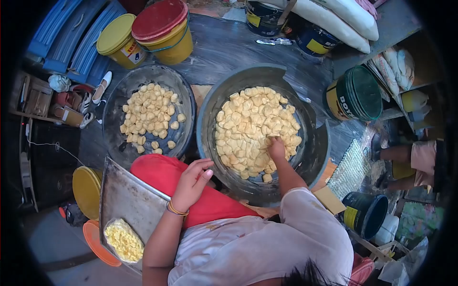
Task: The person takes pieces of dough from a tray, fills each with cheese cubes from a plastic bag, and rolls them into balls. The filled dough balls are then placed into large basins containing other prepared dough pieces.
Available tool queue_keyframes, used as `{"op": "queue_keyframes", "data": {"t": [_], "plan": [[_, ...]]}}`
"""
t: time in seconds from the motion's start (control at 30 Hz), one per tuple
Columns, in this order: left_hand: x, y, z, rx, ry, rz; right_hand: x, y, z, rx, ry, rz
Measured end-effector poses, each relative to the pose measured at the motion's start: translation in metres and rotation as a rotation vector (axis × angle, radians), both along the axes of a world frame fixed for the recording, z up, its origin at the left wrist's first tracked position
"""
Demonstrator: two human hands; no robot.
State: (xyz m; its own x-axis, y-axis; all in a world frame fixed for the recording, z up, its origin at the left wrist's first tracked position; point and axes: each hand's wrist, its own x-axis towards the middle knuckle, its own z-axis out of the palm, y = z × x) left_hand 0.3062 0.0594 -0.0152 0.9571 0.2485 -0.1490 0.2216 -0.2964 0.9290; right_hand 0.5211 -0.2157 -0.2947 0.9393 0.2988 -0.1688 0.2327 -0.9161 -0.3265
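My right hand [276, 148] reaches into a large dark round tub [206, 133]. Its fingers curl downward against a heap of pale dough pieces [255, 112], and whatever they grip is hidden. Above my red-clothed leg hovers my left hand [192, 182], bare of any object, with its fingers stretched out and the thumb apart. A second, shallower round basin [112, 133] stands to the left, holding more dough pieces [151, 108], a few lying loose near its lower right side.
By my left side a metal tray [125, 186] carries a bag of yellow chunks [124, 240]. Lidded yellow buckets [174, 45] stand beyond the basins. To the right are a dark green bucket [355, 93], a dark blue bucket [365, 214] and another person's legs [398, 153].
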Motion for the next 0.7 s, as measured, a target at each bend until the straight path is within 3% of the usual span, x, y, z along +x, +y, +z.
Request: {"op": "queue_keyframes", "data": {"t": [0.17, 0.23, 0.3, 0.33, 0.43, 0.5, 0.57, 0.6, 0.63, 0.7], "plan": [[-0.001, 0.001, -0.001, -0.091, 0.039, 0.039, -0.006, -0.001, 0.014, 0.137, 0.069, 0.068], [-0.002, 0.003, -0.004, -0.112, 0.072, 0.031, -0.011, 0.021, 0.03, 0.609, 0.125, -0.013], [-0.002, -0.001, -0.012, -0.205, 0.066, 0.073, -0.021, 0.057, 0.093, 0.934, 0.766, -0.262], [-0.002, -0.004, -0.013, -0.297, 0.06, 0.116, -0.027, 0.074, 0.123, 0.966, 0.923, -0.193], [0.006, -0.013, 0.009, -0.211, 0.0, 0.133, -0.05, 0.118, 0.16, 1.087, 1.396, 0.082], [0.005, -0.007, -0.001, -0.198, -0.01, 0.074, -0.073, 0.143, 0.202, 1.162, 1.51, 0.252], [0.0, 0.0, -0.02, 0.012, -0.15, 0.048, -0.089, 0.153, 0.221, 1.285, 1.59, 0.262], [0.001, -0.003, -0.014, -0.151, -0.139, 0.203, -0.093, 0.153, 0.228, 1.321, 1.653, 0.279], [-0.001, 0.0, -0.017, -0.152, -0.145, 0.204, -0.096, 0.154, 0.232, 1.357, 1.715, 0.295], [-0.003, 0.006, -0.028, -0.355, -0.132, 0.394, -0.097, 0.153, 0.224, 1.301, 1.658, 0.403]]}}
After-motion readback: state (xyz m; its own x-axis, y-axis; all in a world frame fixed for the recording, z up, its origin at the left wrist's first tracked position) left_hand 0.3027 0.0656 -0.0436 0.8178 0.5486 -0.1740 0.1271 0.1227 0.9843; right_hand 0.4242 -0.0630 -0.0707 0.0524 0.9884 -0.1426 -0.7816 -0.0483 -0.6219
